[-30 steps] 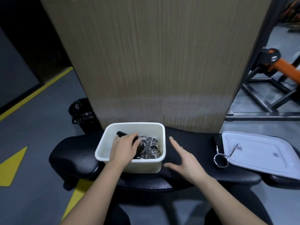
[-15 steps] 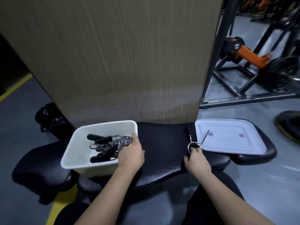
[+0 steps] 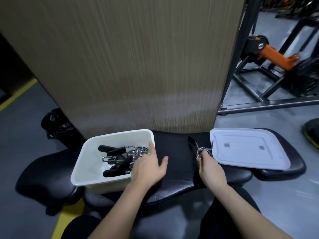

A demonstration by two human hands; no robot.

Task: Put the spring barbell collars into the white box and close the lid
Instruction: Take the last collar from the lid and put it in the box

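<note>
Closest to the camera you've got both bare forearms reaching out over a black padded desk (image 3: 174, 169). The left hand (image 3: 148, 167) sits on the near right corner of the white box (image 3: 89, 161), fingers (image 3: 152, 147) spread loose along the right rim and thumb out over the pad, not clamped on anything. The right hand (image 3: 209, 167) is further right, its fingers (image 3: 200, 155) pinched around the last spring barbell collar (image 3: 203, 150), gripping at the coil. That collar lies on the desk right at the left edge of the white lid (image 3: 246, 149), with its black-tipped handles pointing away toward the panel; can't quite tell whether the coil touches the lid or just sits against it.

Inside the box there's a pile of collars (image 3: 124, 156), chrome coils bunched toward the right side, black grips fanning left. The lid lies flat and inner side up on a separate pad, well apart from the box.

Behind it all stands a big wood-grain panel (image 3: 131, 62), a black bin bag (image 3: 55, 125) to its left, and orange-and-black gym equipment (image 3: 269, 54) at far right.
</note>
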